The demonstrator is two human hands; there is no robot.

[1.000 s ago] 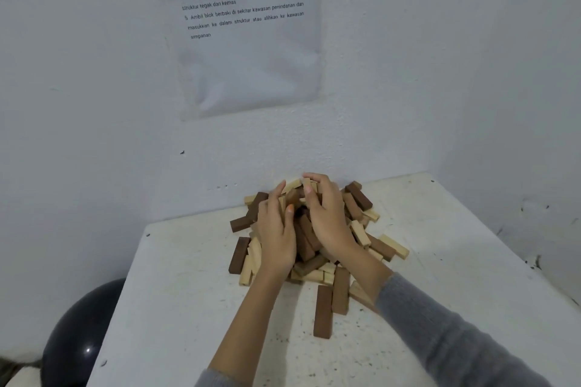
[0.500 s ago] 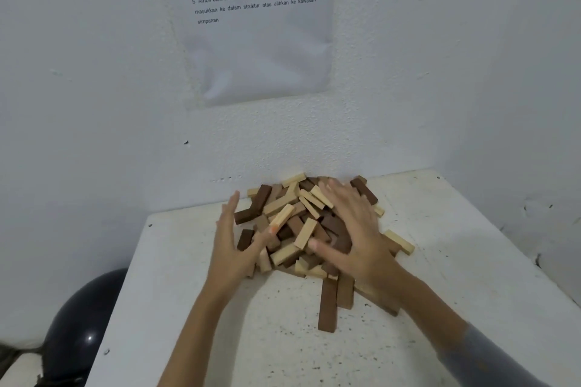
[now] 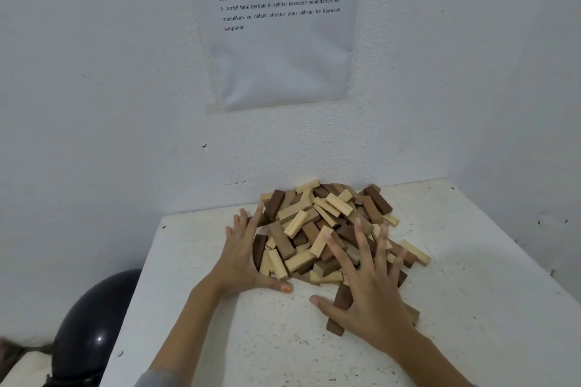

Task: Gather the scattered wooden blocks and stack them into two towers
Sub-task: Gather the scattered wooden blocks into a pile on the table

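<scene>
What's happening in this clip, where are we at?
A person has both hands on a loose pile of wooden blocks at the far end of a white table. The left hand, fingers straight, lies against the pile's left edge. The right hand is spread over its near right side, partly covering a dark block. Neither hand grips anything. No tower is started yet: the blocks lie jumbled in one heap.

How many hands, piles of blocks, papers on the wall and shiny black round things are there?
Hands: 2, the left hand and the right hand
Pile of blocks: 1
Paper on the wall: 1
Black round thing: 1
Total: 5
</scene>
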